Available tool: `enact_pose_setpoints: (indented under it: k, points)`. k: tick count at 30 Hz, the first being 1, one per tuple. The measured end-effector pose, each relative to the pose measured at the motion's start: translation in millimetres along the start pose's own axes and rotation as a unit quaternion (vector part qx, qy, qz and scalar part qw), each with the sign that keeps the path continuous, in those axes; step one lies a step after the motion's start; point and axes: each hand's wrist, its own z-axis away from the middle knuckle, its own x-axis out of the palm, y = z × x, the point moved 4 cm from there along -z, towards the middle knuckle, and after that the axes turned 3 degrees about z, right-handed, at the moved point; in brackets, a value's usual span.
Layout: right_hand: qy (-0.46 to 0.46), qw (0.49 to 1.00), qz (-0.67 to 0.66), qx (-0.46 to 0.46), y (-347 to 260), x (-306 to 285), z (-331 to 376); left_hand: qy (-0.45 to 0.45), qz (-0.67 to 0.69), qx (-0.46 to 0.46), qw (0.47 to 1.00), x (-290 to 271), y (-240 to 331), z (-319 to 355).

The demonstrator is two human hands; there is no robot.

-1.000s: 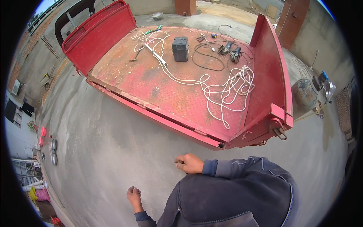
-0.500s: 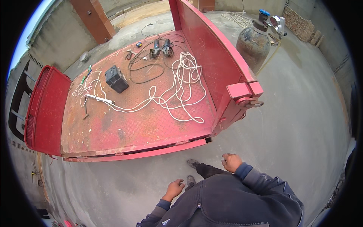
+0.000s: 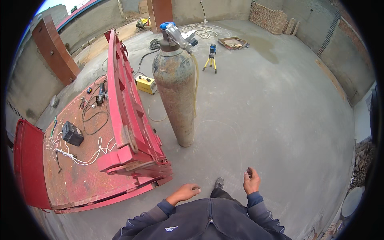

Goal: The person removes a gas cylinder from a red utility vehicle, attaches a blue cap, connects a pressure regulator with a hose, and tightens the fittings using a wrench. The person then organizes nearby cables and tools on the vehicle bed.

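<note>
My left hand (image 3: 187, 192) hangs in front of my body with the fingers loosely curled and nothing in it, close to the near corner of a red metal truck bed (image 3: 80, 176). My right hand (image 3: 251, 181) is raised a little to the right, fingers half curled, also holding nothing. A tall rusty gas cylinder (image 3: 176, 90) with a valve and hose on top stands upright on the concrete ahead of me. One shoe (image 3: 218, 183) shows between my hands.
White cable (image 3: 86, 154), a black box (image 3: 72, 134) and small tools lie on the red bed, whose side panel (image 3: 122, 100) stands upright. A yellow machine (image 3: 145, 84), a small yellow tripod (image 3: 211, 60), coiled hose and a brick pile (image 3: 274, 18) lie farther off on the concrete floor (image 3: 280, 120).
The view has swung to the right: the red bed has slid to the left of the picture and the gas cylinder now stands ahead. Both hands stay low and hold nothing.
</note>
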Motion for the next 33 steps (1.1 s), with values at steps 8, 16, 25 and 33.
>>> enact_pose_setpoints:
  k: [8,16,25,33]
  points:
    - [0.157,0.98,0.091,-0.078,-52,-212,-427,-0.23,-0.083,0.285,0.927,71,402,-237]
    - [0.351,0.908,0.219,-0.075,-151,-337,-778,-0.261,-0.068,0.492,0.828,67,691,-357]
    - [0.431,0.889,0.152,-0.024,-263,-383,-1112,-0.258,0.038,0.717,0.647,-98,850,-511]
    - [0.198,0.863,-0.463,-0.029,-435,-263,-1471,-0.165,-0.025,0.82,0.547,-307,879,-677]
